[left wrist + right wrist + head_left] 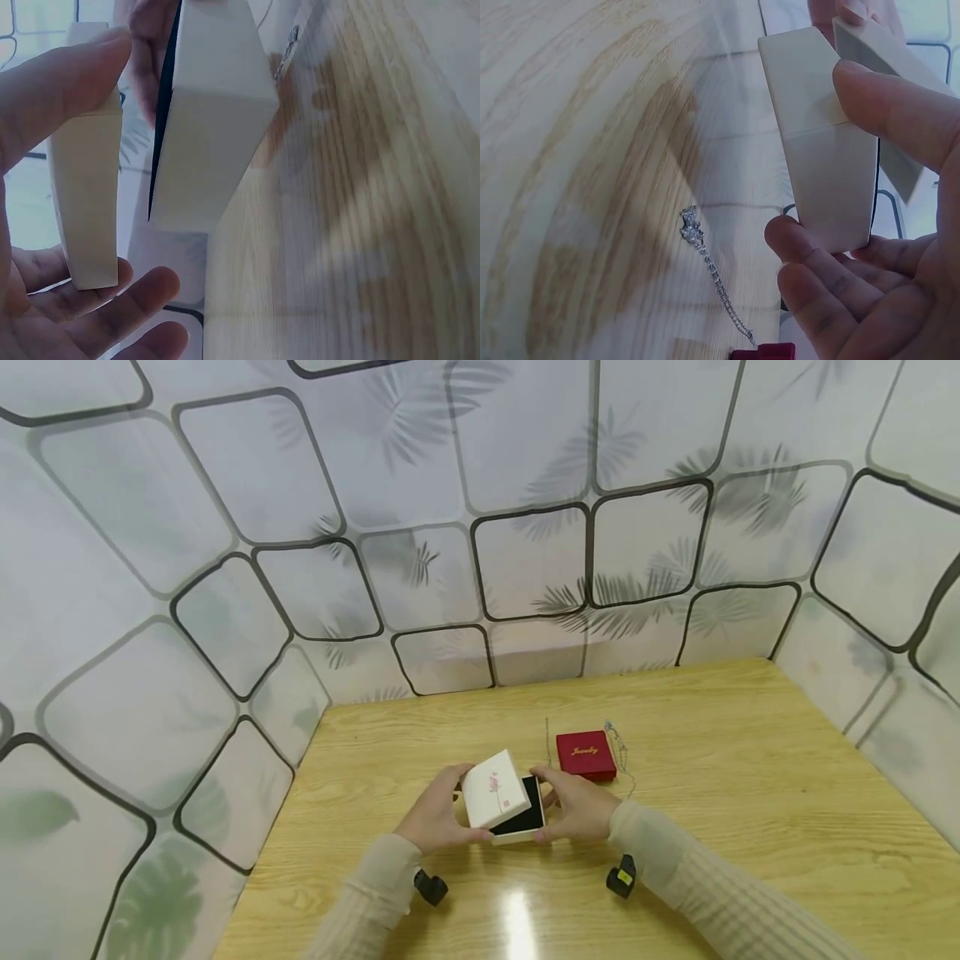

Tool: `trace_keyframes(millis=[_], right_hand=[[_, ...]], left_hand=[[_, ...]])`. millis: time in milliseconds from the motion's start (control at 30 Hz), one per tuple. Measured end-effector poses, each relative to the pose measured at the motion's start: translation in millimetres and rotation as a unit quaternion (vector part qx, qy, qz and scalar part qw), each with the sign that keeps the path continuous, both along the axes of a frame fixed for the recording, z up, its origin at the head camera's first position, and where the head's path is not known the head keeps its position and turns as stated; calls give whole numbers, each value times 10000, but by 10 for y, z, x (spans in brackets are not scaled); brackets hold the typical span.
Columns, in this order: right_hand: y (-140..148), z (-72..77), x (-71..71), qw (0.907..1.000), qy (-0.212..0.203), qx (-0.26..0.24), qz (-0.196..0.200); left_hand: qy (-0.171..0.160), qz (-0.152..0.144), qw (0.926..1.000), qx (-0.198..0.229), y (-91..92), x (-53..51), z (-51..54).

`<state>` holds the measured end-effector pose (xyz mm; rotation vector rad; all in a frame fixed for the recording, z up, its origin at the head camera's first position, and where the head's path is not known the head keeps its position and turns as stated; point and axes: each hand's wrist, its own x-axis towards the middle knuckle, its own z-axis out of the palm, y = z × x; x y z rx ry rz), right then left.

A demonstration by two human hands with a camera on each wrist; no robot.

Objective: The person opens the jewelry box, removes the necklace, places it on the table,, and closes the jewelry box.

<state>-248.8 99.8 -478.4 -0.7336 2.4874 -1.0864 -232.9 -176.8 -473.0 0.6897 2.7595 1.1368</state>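
My left hand (pixel 438 814) grips the white lid (pixel 491 789) of a small gift box, thumb on the near edge and fingers at the far side. A pink flower print marks the lid's top. The lid is tilted and turned over the box base (pixel 516 838), leaving part of its black lining exposed. The right hand (pixel 581 810) holds that base by its sides between thumb and fingers. In the left wrist view a gap separates the lid (pixel 86 187) from the base (pixel 210 142). The base (pixel 821 165) appears raised off the table in the right wrist view.
Beyond the right hand lies a red box (pixel 585 753) lettered "Jewelry". A silver chain (pixel 720 289) trails beside it on the wooden table (pixel 712 760). Another thin chain (pixel 547 739) lies at its left. Patterned cloth walls (pixel 525 568) enclose the table's back and sides.
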Motion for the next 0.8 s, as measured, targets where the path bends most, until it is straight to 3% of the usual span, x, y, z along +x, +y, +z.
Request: trace_keyframes(millis=[600,800], right_hand=[[36,-18,22,9985,-127,-473,262],[52,-34,33,9981,-77,-530,298]], left_hand=[[-182,-256,9995,-12,168,75,-1],[-435,-369,9983,71,180,88,0]])
